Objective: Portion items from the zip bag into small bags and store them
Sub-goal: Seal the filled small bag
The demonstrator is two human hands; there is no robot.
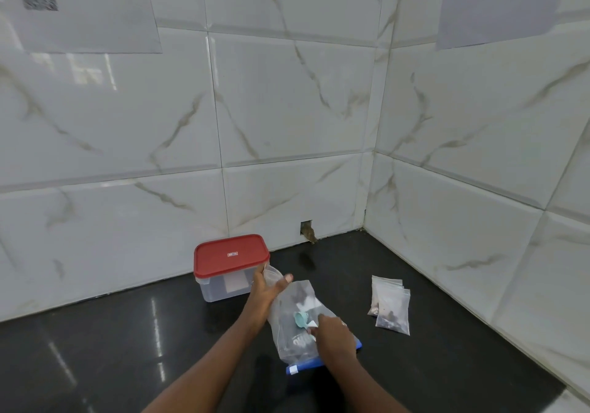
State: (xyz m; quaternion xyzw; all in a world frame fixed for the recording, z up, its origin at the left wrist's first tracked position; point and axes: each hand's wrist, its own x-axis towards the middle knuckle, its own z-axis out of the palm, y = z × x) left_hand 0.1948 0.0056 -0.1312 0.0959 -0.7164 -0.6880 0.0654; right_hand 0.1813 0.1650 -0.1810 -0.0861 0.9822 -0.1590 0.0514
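The large zip bag (298, 326) is lying on the glossy black table (127, 348) at lower centre of the frame, its long axis running from the blue zip strip nearest the camera up and left toward the container. The right hand (335, 337) is sitting at the zip end with fingers curled, pinching the handle of a small teal scoop (300, 319) that is reaching inside the clear, crinkled film. The left hand (266, 291) is closed around a small bag (273, 274), holding its limp mouth up just above the far end of the zip bag, so the scoop is lying below and right of that opening and the left hand is the nearer one to it (the next move, I judge, depends on lifting the scoop along the bag's axis). Two filled small bags (390, 307), flat and transparent with dark contents, are resting at right. A translucent box with a smooth red lid (230, 256) is standing closed against the marbled tile wall
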